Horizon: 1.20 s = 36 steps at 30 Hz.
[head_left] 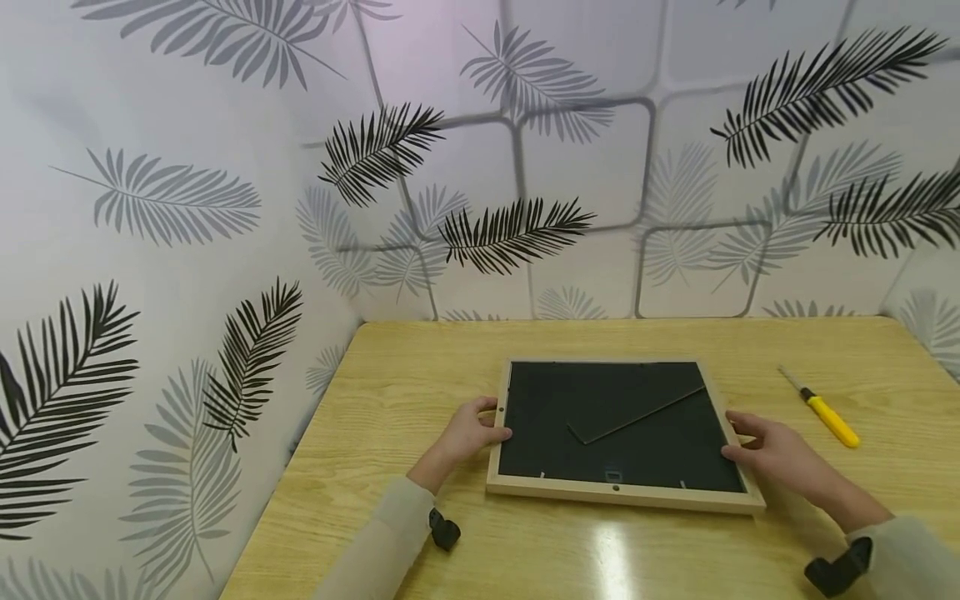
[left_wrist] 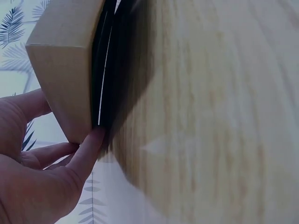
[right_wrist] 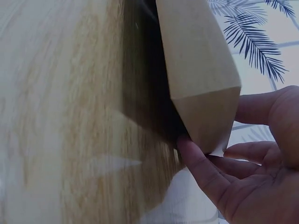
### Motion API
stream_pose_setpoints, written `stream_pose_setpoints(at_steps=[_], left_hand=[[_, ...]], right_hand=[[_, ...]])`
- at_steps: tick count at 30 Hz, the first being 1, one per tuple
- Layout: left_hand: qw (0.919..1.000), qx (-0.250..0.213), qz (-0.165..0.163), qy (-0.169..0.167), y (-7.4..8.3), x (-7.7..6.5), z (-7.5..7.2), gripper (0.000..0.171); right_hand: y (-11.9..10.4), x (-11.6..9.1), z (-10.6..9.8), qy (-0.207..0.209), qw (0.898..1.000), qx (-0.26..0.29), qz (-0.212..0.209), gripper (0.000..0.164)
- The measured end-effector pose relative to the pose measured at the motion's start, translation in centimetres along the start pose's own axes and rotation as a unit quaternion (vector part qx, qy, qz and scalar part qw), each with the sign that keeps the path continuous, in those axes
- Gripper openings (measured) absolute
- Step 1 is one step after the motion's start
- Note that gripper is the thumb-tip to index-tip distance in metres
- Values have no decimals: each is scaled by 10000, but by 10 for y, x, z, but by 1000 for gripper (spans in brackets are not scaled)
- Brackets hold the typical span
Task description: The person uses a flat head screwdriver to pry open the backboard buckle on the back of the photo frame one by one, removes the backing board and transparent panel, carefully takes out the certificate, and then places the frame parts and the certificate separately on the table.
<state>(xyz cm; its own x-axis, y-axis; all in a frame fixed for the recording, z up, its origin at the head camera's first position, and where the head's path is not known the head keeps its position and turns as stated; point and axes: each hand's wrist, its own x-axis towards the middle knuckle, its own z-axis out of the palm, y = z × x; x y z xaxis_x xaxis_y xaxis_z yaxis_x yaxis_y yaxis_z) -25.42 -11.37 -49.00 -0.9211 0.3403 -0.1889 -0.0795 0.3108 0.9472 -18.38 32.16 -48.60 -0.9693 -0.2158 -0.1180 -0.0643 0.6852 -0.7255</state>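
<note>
- One rectangular picture frame of pale wood (head_left: 570, 490) lies between the person's two hands, near the middle of the table; whether it rests flat or is slightly raised is unclear.
- One flat black backing board (head_left: 543, 400) fills the frame, crossed by one thin bent line (head_left: 637, 419).
- Two small pale tabs (head_left: 542, 475) (head_left: 683, 484) show along the board's near edge.
- One left hand (head_left: 468, 432) pinches the frame's left side, thumb over the top edge, fingers on the outer side.
- One right hand (head_left: 780, 457) pinches the right side likewise, thumb on top.
- Two pale sleeves (head_left: 382, 542) (head_left: 918, 554) cover the arms; two small black devices (head_left: 445, 531) (head_left: 838, 570) sit at the wrists, one each.
- One screwdriver with a yellow handle and dark collar (head_left: 828, 417) lies right of the frame, beyond the right hand, apart from both.
- One yellowish wood-grain table (head_left: 375, 400) stands under everything.
- Two white walls (head_left: 187, 292) (head_left: 585, 287), patterned with black and grey leaves, meet behind it.
</note>
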Motion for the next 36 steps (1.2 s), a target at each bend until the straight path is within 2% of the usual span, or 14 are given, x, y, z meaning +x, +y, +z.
stream_pose_setpoints(at_steps=[6,15,20,32,36], left_hand=[[9998,175,98,95,-2,0,2,59],[9951,939,73,298,-3,2,5,55],[9952,964,64,161,-3,3,4,54],[9949,1008,11,-37,-3,4,-2,58],[9947,1021,40,-91,-5,5,-4,57]], right_hand=[[1,1,3,70,9999,-90,-37,72],[-4,1,8,114,9986,-507,-94,65],[-1,2,7,100,9973,-686,-225,65],[7,5,2,-184,9982,-488,-310,68],[10,5,-3,-54,9984,-447,-337,66]])
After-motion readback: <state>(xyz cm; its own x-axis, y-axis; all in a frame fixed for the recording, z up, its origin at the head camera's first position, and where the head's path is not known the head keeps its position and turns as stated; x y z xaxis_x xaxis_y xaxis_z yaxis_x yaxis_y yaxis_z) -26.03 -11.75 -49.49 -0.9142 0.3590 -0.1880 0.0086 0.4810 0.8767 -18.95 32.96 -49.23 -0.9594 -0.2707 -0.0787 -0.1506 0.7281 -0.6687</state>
